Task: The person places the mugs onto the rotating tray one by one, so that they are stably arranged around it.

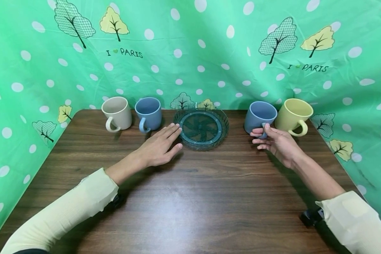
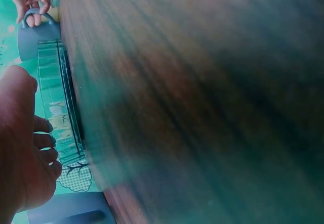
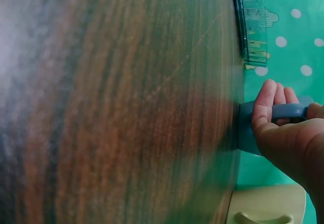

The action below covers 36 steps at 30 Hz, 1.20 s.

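Note:
My right hand (image 1: 280,144) holds a blue mug (image 1: 260,114) by its handle at the right, thumb on top and fingers beside the handle. The right wrist view also shows this grip, with the mug's handle (image 3: 288,112) between thumb and fingers. My left hand (image 1: 158,146) has its fingers extended at the left rim of a round, clear teal glass dish (image 1: 225,132); whether they touch it I cannot tell. In the left wrist view the dish's ribbed side (image 2: 53,97) stands beyond those fingers.
A yellow mug (image 1: 293,111) stands just right of the held one. On the left are a second blue mug (image 1: 149,113) and an off-white mug (image 1: 118,113). All are near the back edge of the dark wooden table (image 1: 190,197), before a green dotted cloth (image 1: 190,67).

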Tool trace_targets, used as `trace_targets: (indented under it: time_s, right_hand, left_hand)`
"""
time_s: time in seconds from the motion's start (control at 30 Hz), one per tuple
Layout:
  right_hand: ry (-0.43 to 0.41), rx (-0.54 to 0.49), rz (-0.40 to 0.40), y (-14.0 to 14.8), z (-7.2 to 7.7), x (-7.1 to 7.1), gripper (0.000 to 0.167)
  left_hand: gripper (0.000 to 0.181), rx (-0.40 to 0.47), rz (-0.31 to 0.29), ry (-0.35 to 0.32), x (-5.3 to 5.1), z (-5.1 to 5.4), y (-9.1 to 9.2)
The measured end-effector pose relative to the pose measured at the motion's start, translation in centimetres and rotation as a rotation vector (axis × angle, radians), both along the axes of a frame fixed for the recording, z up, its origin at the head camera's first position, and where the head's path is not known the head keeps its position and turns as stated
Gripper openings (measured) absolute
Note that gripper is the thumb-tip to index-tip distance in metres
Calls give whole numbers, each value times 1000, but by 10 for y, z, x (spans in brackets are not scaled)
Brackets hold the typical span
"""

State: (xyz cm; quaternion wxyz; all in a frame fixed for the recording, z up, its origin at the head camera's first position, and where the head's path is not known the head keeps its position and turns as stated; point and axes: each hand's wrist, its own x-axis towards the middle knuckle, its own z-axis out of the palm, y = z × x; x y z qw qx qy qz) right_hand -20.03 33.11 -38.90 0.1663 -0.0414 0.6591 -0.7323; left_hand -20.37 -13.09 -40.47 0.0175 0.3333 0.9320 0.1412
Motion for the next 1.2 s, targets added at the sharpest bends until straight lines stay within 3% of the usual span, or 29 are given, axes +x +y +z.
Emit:
trace_targets:
  time_s: [0.7,1.2]
  right_hand:
    - [108,-113,-32,-6,-7,1,34]
    - [209,-115,-6,-11,-13,1,33]
  left_hand:
    - [72,-6,-3,-45,-2,-2,-4]
    - [77,-29,50,-46,-3,-3,-3]
